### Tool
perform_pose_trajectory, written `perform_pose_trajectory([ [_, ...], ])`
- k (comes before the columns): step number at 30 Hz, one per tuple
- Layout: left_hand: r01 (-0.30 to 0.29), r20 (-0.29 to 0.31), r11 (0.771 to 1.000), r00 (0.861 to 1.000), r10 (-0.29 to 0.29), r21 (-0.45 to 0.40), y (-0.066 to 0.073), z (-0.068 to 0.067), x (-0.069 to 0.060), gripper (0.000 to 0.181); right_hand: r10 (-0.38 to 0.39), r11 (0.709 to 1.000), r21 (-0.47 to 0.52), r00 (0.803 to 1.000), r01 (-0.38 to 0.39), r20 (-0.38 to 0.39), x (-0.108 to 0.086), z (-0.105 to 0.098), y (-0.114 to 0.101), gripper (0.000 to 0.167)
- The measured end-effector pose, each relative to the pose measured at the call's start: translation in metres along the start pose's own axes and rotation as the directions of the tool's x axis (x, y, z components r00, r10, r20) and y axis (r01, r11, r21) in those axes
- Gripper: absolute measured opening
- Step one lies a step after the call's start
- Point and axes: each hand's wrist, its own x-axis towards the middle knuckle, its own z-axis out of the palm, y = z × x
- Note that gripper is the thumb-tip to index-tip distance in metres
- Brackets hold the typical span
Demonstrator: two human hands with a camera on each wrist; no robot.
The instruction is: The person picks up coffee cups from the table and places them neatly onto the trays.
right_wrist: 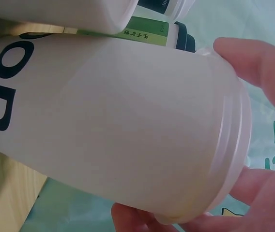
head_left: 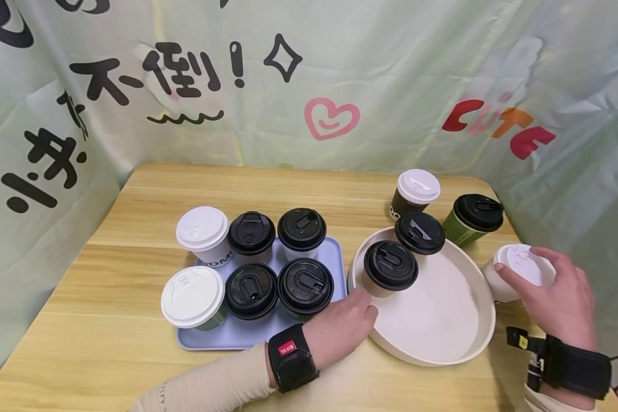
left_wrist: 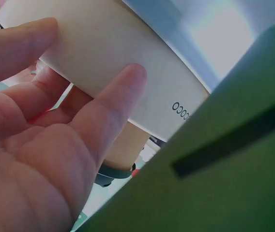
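My left hand [head_left: 340, 326] grips the left rim of a cream round tray [head_left: 443, 349], the thumb lying on its outer wall in the left wrist view. Just above these fingers, a brown cup with a black lid [head_left: 390, 264] stands in the tray. A second black-lidded cup [head_left: 419, 233] is behind it, its base hidden. To the tray's right, my right hand [head_left: 566, 297] holds a white paper cup [right_wrist: 123, 116] by its white lid, thumb and fingers on opposite sides. Large dark letters show on that cup's side in the right wrist view.
On the left, a blue tray [head_left: 211, 340] carries several lidded cups, two with white lids [head_left: 193, 294] and the others with black ones [head_left: 306, 286]. Behind the round tray stand a dark cup with a white lid [head_left: 417, 189] and a green cup [head_left: 460, 229]. Fabric hangs around the wooden table [head_left: 108, 297].
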Motion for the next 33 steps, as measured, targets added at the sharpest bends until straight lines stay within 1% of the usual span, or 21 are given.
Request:
perform_pose_trajectory([
  [4,-0.005,-0.003,1.0,1.0,0.005,0.012,0.0,0.001,0.0,0.01,-0.012,1.0,0.028,1.0,0.013,-0.029,-0.001,0.0,0.0,0.085],
  [6,-0.005,-0.002,1.0,1.0,0.005,0.016,0.001,0.001,0.0,0.01,-0.006,0.998,0.062,0.997,0.011,-0.074,-0.003,0.0,-0.002,0.083],
  [8,-0.005,-0.003,1.0,1.0,0.005,0.017,0.001,0.001,0.0,0.011,0.007,0.993,0.114,0.988,0.01,-0.153,-0.006,0.0,-0.006,0.079],
  [10,-0.005,-0.004,1.0,1.0,0.005,0.014,0.001,0.001,0.0,0.011,0.023,0.982,0.184,0.963,0.028,-0.268,-0.01,0.001,-0.01,0.071],
  [11,-0.006,-0.004,1.0,1.0,0.006,0.014,0.001,0.0,0.0,0.011,0.015,0.973,0.224,0.942,0.064,-0.334,-0.011,0.002,-0.012,0.067],
  [13,-0.006,-0.004,1.0,1.0,0.007,0.013,0.001,0.0,0.0,0.011,-0.023,0.943,0.287,0.891,0.17,-0.453,-0.016,0.002,-0.016,0.058],
  [15,-0.007,-0.005,1.0,1.0,0.007,0.017,0.0,-0.001,0.0,0.011,-0.09,0.887,0.343,0.843,0.31,-0.53,-0.021,0.002,-0.02,0.054],
  [16,-0.007,-0.005,1.0,1.0,0.007,0.021,0.0,-0.001,-0.001,0.011,-0.132,0.852,0.363,0.827,0.377,-0.547,-0.024,0.001,-0.022,0.053],
  [17,-0.006,-0.005,1.0,1.0,0.006,0.024,0.0,-0.001,-0.001,0.011,-0.171,0.803,0.404,0.818,0.439,-0.549,-0.026,0.0,-0.024,0.053],
  [18,-0.005,-0.006,1.0,1.0,0.006,0.027,0.0,-0.001,-0.001,0.011,-0.203,0.744,0.459,0.819,0.485,-0.537,-0.029,-0.001,-0.025,0.052],
  [19,-0.006,-0.006,0.999,1.0,0.007,0.034,0.0,-0.002,-0.001,0.011,-0.237,0.675,0.521,0.822,0.522,-0.518,-0.032,-0.001,-0.026,0.052],
  [20,-0.006,-0.005,0.999,1.0,0.006,0.034,0.001,-0.002,-0.001,0.011,-0.269,0.627,0.565,0.83,0.536,-0.489,-0.034,-0.001,-0.028,0.053],
  [22,-0.007,-0.002,0.999,1.0,0.007,0.043,0.001,-0.001,0.0,0.011,-0.32,0.59,0.614,0.85,0.524,-0.418,-0.037,-0.002,-0.03,0.054],
  [23,-0.007,0.0,0.999,1.0,0.007,0.046,0.001,-0.001,0.0,0.012,-0.337,0.581,0.636,0.861,0.508,-0.379,-0.038,-0.002,-0.031,0.054],
  [24,-0.007,0.001,0.999,1.0,0.007,0.045,0.001,-0.001,0.0,0.012,-0.349,0.592,0.643,0.874,0.485,-0.338,-0.038,-0.002,-0.031,0.055],
  [25,-0.008,0.003,0.999,1.0,0.008,0.043,0.001,-0.001,0.0,0.011,-0.371,0.626,0.618,0.878,0.477,-0.301,-0.038,-0.002,-0.031,0.055],
  [26,-0.009,0.004,0.999,1.0,0.008,0.041,0.001,-0.001,0.0,0.011,-0.391,0.67,0.575,0.882,0.47,-0.265,-0.038,-0.001,-0.031,0.057],
  [27,-0.01,0.007,0.999,1.0,0.009,0.041,0.001,-0.001,0.0,0.012,-0.411,0.692,0.55,0.881,0.468,-0.233,-0.038,-0.001,-0.03,0.058],
  [29,-0.011,0.009,0.999,1.0,0.011,0.037,0.001,-0.001,0.0,0.011,-0.452,0.717,0.511,0.874,0.475,-0.178,-0.037,0.001,-0.028,0.059],
  [31,-0.014,0.01,0.999,1.0,0.014,0.045,0.001,-0.001,0.0,0.012,-0.497,0.734,0.46,0.857,0.499,-0.135,-0.035,0.002,-0.027,0.059],
  [33,-0.016,0.008,0.998,1.0,0.016,0.054,0.001,-0.001,0.0,0.012,-0.516,0.745,0.436,0.85,0.504,-0.101,-0.034,0.003,-0.027,0.058],
])
